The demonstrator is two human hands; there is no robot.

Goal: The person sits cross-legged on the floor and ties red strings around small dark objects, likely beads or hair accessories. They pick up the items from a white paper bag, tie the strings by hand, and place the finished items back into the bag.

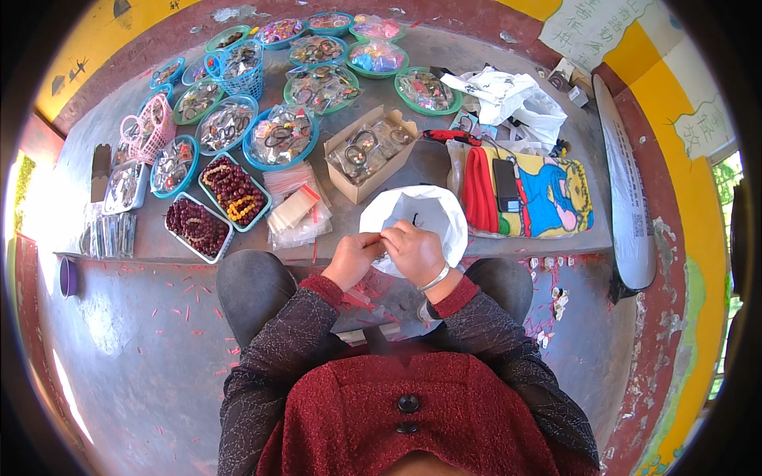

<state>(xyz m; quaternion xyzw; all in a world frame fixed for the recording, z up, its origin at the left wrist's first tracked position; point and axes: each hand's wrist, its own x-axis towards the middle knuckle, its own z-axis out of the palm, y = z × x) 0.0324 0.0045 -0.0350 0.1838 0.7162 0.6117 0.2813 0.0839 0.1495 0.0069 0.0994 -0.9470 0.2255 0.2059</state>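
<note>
My left hand [354, 259] and my right hand [417, 252] meet in front of me, fingers pinched together. Whatever they hold is too small to make out. Just beyond the fingers is an open white bag or bucket [448, 208], whose near side is partly covered by my hands. A short dark cord-like piece [416, 220] shows against its pale inside, close above my right fingers. To the left lie clear plastic sleeves [298, 230] with orange-red edges. Behind them stands an open cardboard box [363, 186] filled with bagged bracelets.
Several blue and green basins [282, 164] of bagged trinkets spread across the back left. Nearer are two trays [230, 246] of beaded bracelets. A folded colourful towel [552, 194] with a phone [506, 184] lies right; white plastic bags [516, 103] sit behind it. A purple cup [69, 277] stands far left.
</note>
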